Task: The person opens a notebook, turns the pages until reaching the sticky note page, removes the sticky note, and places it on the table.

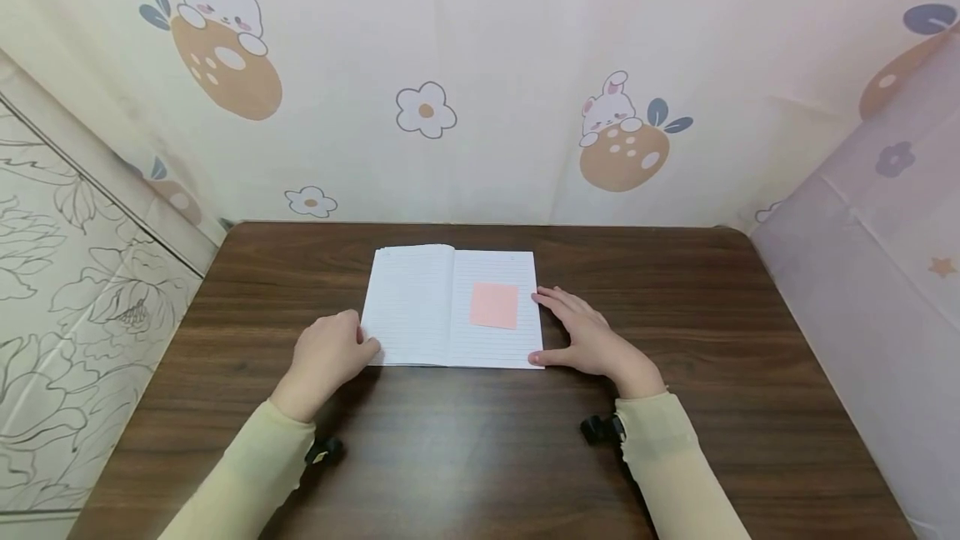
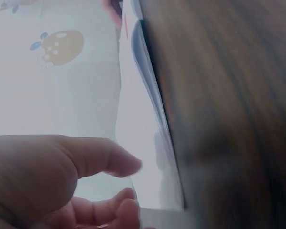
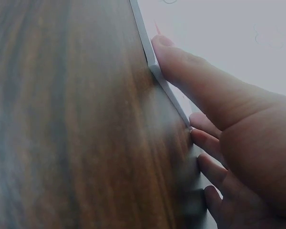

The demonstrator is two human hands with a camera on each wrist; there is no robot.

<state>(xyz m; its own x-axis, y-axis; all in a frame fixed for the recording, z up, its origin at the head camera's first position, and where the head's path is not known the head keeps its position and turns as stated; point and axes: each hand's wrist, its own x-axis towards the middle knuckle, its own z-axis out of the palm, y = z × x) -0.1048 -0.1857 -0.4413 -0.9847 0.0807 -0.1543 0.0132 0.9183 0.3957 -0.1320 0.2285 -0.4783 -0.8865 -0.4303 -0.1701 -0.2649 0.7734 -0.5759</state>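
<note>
An open notebook [image 1: 411, 307] with lined white pages lies on the brown wooden table. Stuck to its right page is a square pink sticky note [image 1: 494, 305]. My left hand [image 1: 330, 350] holds the notebook's lower left edge, fingers curled at the side and thumb [image 2: 123, 160] over the page. At the opposite edge, my right hand [image 1: 588, 340] rests with its fingers spread. Its thumb [image 3: 190, 71] lies on the lower right corner in the right wrist view, and the other fingers touch along the side.
Dark wood table [image 1: 465, 457] surrounds the notebook. Behind it hangs a pale curtain [image 1: 502, 48] printed with rabbits and flowers, and more printed cloth hangs at the right. A flower-patterned panel [image 1: 90, 298] stands at the left. Each sleeve cuff carries a small black device.
</note>
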